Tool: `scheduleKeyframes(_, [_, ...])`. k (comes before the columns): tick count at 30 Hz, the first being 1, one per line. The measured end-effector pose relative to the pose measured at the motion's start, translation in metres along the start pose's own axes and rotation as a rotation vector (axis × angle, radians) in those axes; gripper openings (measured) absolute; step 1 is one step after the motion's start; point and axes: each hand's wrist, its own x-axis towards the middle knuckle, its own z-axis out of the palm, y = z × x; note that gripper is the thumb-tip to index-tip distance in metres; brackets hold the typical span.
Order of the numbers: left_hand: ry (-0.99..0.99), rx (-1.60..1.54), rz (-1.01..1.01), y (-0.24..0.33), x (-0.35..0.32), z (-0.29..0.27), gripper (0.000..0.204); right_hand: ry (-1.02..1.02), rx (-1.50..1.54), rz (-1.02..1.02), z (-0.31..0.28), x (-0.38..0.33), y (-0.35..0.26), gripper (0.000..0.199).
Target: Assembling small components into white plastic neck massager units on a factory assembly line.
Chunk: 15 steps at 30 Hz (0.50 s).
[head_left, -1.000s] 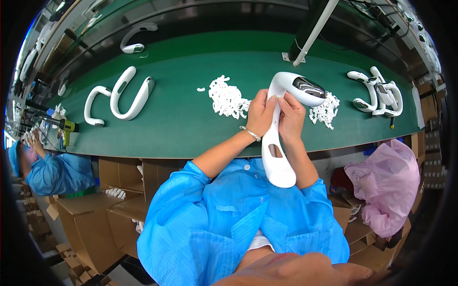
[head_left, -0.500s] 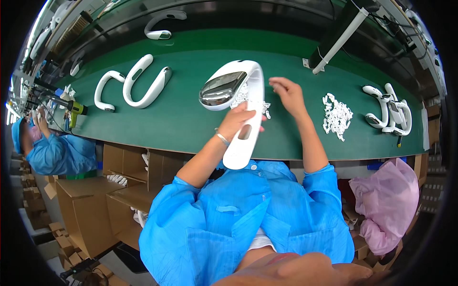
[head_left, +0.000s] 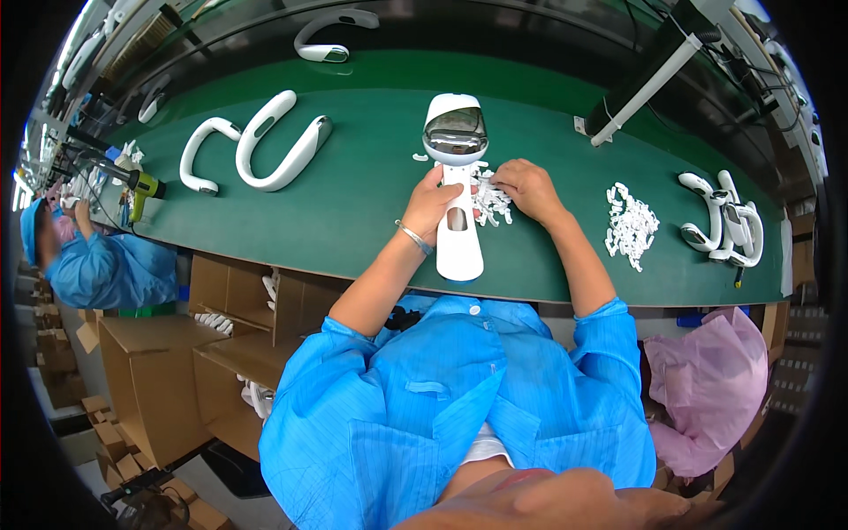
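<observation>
The fingers of the left hand (head_left: 435,201) are wrapped around the neck of a white handheld device (head_left: 457,190), holding it. The fingers of the right hand (head_left: 528,187) are bent narrow, pinching into a small pile of white parts (head_left: 488,201) just beside the device; whether they hold a piece cannot be told.

Half a second ago the device was raised and tilted in the left hand, its glossy head pointing left, while the right hand reached out with its fingers spread. Now the device lies flat on the green counter (head_left: 353,194), straight in front of the person, and the right hand has come down onto the pile. It looks as if one small part is being picked to fit to the device.

The device is long and white, with an oval opening in its handle and a rounded head carrying a shiny silver face, pointing away from the person.

Farther out lie two white curved shells (head_left: 265,146), a second pile of parts (head_left: 631,225) and more white pieces (head_left: 729,221) at the right. A co-worker in blue (head_left: 97,265) sits at the left.
</observation>
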Motion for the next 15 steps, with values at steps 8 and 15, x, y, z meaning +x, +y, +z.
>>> scheduleKeyframes(8, [0.025, -0.012, 0.025, -0.004, 0.004, 0.002, 0.034, -0.012, -0.021, 0.003, -0.008, -0.004, -0.008, 0.012])
scheduleKeyframes(15, [0.031, -0.015, 0.045, -0.006, 0.007, 0.003, 0.033, 0.074, 0.21, 0.111, -0.004, -0.011, 0.007, 0.008])
